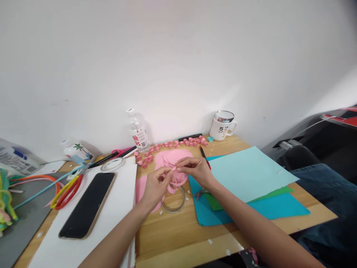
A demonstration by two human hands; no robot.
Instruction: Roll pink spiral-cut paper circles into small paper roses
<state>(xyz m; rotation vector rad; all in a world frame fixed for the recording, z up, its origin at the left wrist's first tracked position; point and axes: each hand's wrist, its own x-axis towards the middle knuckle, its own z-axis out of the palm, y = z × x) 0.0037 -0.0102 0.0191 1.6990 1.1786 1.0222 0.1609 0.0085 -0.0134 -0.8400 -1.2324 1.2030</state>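
My left hand (pixel 156 184) and my right hand (pixel 196 169) meet over the middle of the desk, fingertips pinched together. Between them is a small piece of pink paper (pixel 174 168), mostly hidden by the fingers. Under and behind the hands lie cut pink paper sheets (pixel 160 158) with curled pink strips on top. A roll of tape (pixel 173 210) lies flat just in front, close to my left wrist. Small pink paper curls (pixel 156 146) stand in rows behind the pink sheets.
Left are a black phone (pixel 88 204) on white paper (pixel 119 216), red-yellow-handled scissors (pixel 68 191) and a white tape roll (pixel 112 164). A plastic bottle (pixel 138 130) and a mug (pixel 221 126) stand by the wall. Light blue paper (pixel 251 173) covers blue and green sheets at right.
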